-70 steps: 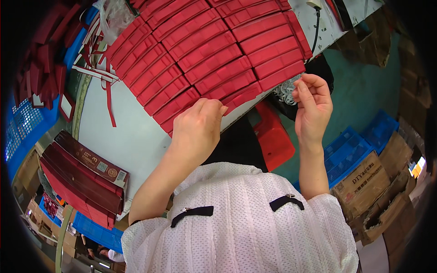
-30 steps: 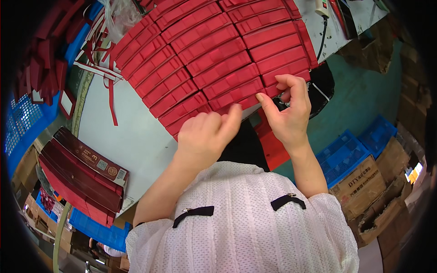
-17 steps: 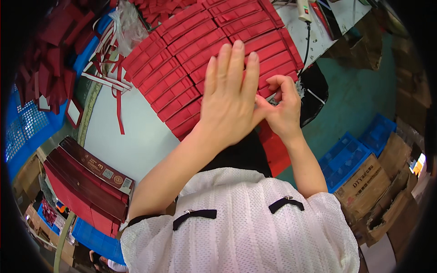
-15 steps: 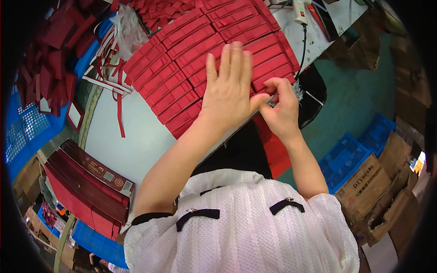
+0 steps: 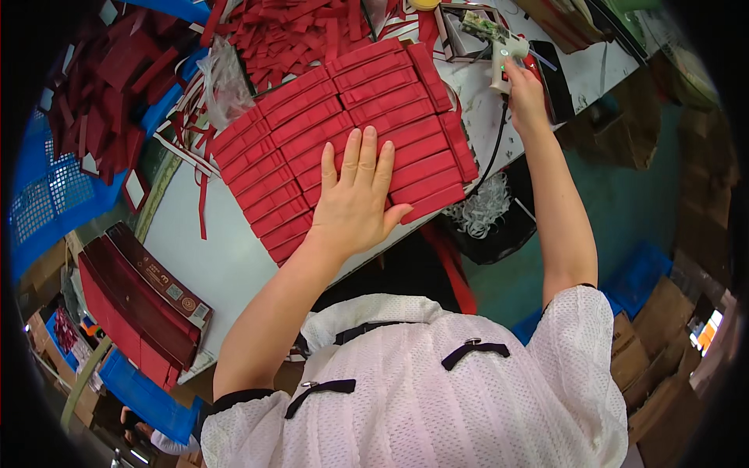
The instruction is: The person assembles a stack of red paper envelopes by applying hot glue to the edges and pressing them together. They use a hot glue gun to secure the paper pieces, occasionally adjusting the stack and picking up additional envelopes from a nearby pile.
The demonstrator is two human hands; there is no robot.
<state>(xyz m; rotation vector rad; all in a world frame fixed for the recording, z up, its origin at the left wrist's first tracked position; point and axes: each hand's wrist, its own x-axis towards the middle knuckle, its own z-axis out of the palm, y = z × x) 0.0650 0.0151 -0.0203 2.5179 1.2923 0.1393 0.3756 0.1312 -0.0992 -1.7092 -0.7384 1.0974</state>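
My left hand lies flat, fingers slightly spread, on rows of red folded box-like pieces set side by side on the table. At the right, my right hand is closed around a white glue gun, which has a black cord running down beside the red rows. The gun lies near the table's far right part, and my fingers partly cover its handle.
Loose red strips are heaped behind the rows, beside a clear plastic bag. A blue crate with dark red boxes stands at the left. Long dark red boxes lie at the near left. White shreds fill a black bag at the right.
My right hand has left the near edge of the red rows, reached far right and taken hold of the glue gun. My left hand has shifted slightly left and nearer, still flat.
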